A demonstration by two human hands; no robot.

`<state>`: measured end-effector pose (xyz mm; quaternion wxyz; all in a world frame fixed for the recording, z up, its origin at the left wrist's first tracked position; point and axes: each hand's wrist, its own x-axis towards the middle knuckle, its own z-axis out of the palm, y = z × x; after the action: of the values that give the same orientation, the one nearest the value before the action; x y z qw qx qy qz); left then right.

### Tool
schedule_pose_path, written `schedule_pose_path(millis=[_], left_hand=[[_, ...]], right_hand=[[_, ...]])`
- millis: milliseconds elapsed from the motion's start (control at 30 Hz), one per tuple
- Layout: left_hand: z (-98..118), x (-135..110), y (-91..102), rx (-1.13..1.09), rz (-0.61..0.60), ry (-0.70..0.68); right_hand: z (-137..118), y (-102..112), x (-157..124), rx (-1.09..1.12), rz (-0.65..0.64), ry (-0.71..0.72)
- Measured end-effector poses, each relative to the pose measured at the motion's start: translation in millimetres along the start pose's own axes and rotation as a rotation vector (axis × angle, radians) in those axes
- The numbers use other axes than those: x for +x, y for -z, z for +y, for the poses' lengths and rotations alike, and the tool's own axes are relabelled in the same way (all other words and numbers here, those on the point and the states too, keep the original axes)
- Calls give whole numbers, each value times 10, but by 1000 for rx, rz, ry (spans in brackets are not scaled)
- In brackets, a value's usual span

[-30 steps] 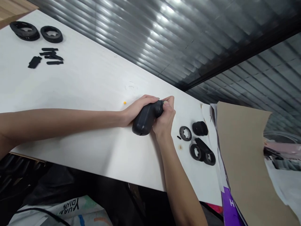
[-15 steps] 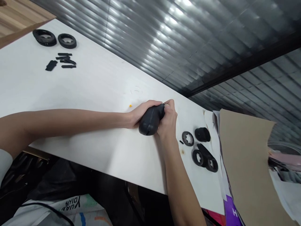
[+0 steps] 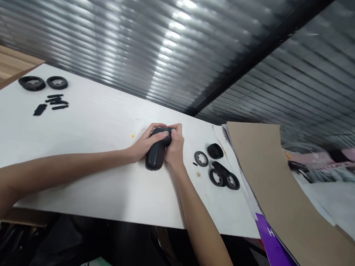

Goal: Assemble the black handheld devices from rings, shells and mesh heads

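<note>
A rounded black plastic handle-shaped part [image 3: 155, 154] lies on the white table [image 3: 91, 125], gripped from both sides. My left hand [image 3: 144, 143] wraps over its left side with the thumb on top. My right hand [image 3: 174, 147] closes on its upper end, fingers pressed at the tip. Just right of my hands lie several small black parts: a toothed ring [image 3: 201, 159], a cap-like piece [image 3: 215, 150] and two joined rings [image 3: 224, 178].
At the far left of the table are two black rings [image 3: 43, 82] and several flat black strips [image 3: 52, 103]. A tiny yellow bit [image 3: 132, 136] lies near my left hand. Brown cardboard [image 3: 277, 177] and papers cover the right side; corrugated metal wall behind.
The view has swung, so the table sits lower and more level in the picture. My hands still grip the black part; it now stands more upright, and my left thumb is on top.
</note>
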<state>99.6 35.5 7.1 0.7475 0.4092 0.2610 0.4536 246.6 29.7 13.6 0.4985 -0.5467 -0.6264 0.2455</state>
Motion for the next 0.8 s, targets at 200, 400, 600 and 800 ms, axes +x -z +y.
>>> schedule_pose_path(millis=[200, 400, 600, 800], left_hand=[[-69, -37, 118, 425, 95, -190], [-45, -74, 186, 436, 84, -154], [137, -130, 107, 171, -28, 148], [157, -215, 58, 269, 30, 6]], right_hand=[[-15, -41, 41, -18, -51, -36], [20, -112, 27, 18, -40, -47], [-24, -80, -29, -17, -48, 90], [-119, -108, -32, 63, -9, 119]])
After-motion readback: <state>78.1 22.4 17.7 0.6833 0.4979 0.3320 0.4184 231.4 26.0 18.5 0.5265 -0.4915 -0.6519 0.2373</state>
